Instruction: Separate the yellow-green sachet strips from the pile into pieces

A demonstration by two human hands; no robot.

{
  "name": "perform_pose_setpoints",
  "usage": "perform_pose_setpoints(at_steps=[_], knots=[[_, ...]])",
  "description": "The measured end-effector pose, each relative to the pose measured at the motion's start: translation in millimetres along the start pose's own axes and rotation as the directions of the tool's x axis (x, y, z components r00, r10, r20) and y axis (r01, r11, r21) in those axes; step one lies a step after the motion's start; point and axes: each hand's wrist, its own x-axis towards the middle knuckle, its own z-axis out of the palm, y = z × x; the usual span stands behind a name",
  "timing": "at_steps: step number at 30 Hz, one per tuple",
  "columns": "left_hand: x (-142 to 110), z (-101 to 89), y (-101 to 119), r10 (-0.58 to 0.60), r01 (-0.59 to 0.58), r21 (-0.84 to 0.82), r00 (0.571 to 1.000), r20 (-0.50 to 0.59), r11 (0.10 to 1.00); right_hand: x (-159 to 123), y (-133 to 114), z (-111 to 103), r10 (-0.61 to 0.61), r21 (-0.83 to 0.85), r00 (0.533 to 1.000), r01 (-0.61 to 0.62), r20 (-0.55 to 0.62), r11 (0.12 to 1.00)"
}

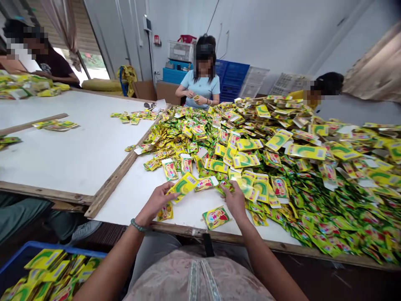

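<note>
Closest in, there's a blue crate (23, 246) with a batch of yellow packs (45, 259) in it, then the left hand (158, 200) pinching a yellow carton (184, 187) by its end while the right hand (234, 200) pinches a small green packet (224, 188) just beside it, over the table (125, 207). Past that is a massive heap (250, 159) of cartons and packets, so I'd guess it's nowhere near done, and a person in a light blue top (202, 85) is handling packs behind it.
</note>
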Motion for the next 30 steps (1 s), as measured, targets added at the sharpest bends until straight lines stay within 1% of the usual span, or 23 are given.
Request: perform_pose_setpoints(at_steps=[1,2,3,4,5,6,7,8,9,11,12,14,15,16,17,19,21,23,24,25,27,28,30], knots=[[-2,-1.5,0,-0.002,0.002,-0.024,1.0,-0.009,1.0,-2,-5,0,0.009,0.063,0.999,-0.012,0.05,0.998],[-3,-3.8,0,0.005,-0.006,-0.009,0.999,-0.046,1.0,-5,-9,1,0.01,0.104,0.995,-0.021,0.104,0.994],[-4,-7.2,-1,0.036,-0.031,0.044,0.993,-0.111,0.999,-7,-12,4,0.008,0.133,0.988,-0.029,0.154,0.991],[-5,-11.6,-2,0.095,-0.072,0.127,0.977,-0.191,0.989,-8,-14,7,0.009,0.152,0.981,-0.039,0.193,0.988],[-7,-16.9,-3,0.177,-0.116,0.232,0.948,-0.264,0.966,-10,-15,11,0.011,0.162,0.975,-0.047,0.22,0.986],[-8,-23.0,-3,0.269,-0.158,0.34,0.912,-0.31,0.927,-10,-15,16,0.01,0.16,0.972,-0.049,0.235,0.986],[-9,-29.6,-4,0.353,-0.192,0.441,0.88,-0.319,0.877,-10,-14,21,0.003,0.147,0.969,-0.041,0.247,0.988],[-10,-36.2,-3,0.416,-0.219,0.527,0.862,-0.29,0.821,-10,-13,26,-0.012,0.122,0.966,-0.021,0.26,0.992],[-11,-42.8,-3,0.448,-0.235,0.594,0.861,-0.239,0.769,-9,-12,30,-0.037,0.093,0.96,0.012,0.278,0.996],[-12,-54.7,-2,0.428,-0.238,0.669,0.894,-0.133,0.704,-3,-13,39,-0.115,0.049,0.939,0.104,0.325,0.993],[-12,-59.6,-2,0.385,-0.222,0.678,0.918,-0.097,0.701,1,-16,44,-0.155,0.037,0.925,0.151,0.348,0.988],[-12,-67.3,-5,0.28,-0.158,0.661,0.956,-0.083,0.734,13,-25,56,-0.22,0.014,0.897,0.232,0.384,0.973],[-11,-70.0,-6,0.245,-0.115,0.653,0.963,-0.112,0.749,20,-31,62,-0.245,-0.003,0.884,0.268,0.4,0.963],[-10,-71.9,-8,0.232,-0.071,0.656,0.959,-0.162,0.751,29,-37,68,-0.264,-0.027,0.871,0.301,0.414,0.953],[-8,-73.3,-8,0.24,-0.027,0.672,0.944,-0.226,0.74,37,-43,75,-0.278,-0.055,0.86,0.332,0.427,0.942],[2,-75.0,-5,0.297,0.052,0.719,0.889,-0.35,0.693,52,-54,87,-0.302,-0.115,0.844,0.388,0.444,0.914],[20,-76.3,6,0.36,0.101,0.771,0.841,-0.404,0.629,63,-63,96,-0.319,-0.179,0.835,0.433,0.447,0.883],[48,-77.6,22,0.403,0.131,0.831,0.826,-0.393,0.541,67,-69,102,-0.333,-0.222,0.831,0.463,0.446,0.858],[65,-78.1,31,0.404,0.147,0.858,0.834,-0.375,0.491,66,-70,104,-0.341,-0.226,0.825,0.475,0.452,0.85],[84,-78.1,40,0.387,0.162,0.883,0.853,-0.349,0.44,63,-71,104,-0.35,-0.216,0.814,0.487,0.464,0.846],[124,-75.1,52,0.315,0.17,0.927,0.907,-0.28,0.336,52,-68,101,-0.366,-0.171,0.793,0.497,0.488,0.851],[144,-71.4,55,0.273,0.157,0.944,0.932,-0.239,0.291,46,-65,97,-0.363,-0.146,0.789,0.488,0.496,0.86],[175,-59.1,52,0.191,0.101,0.966,0.97,-0.149,0.24,34,-56,84,-0.317,-0.112,0.81,0.421,0.494,0.9]])
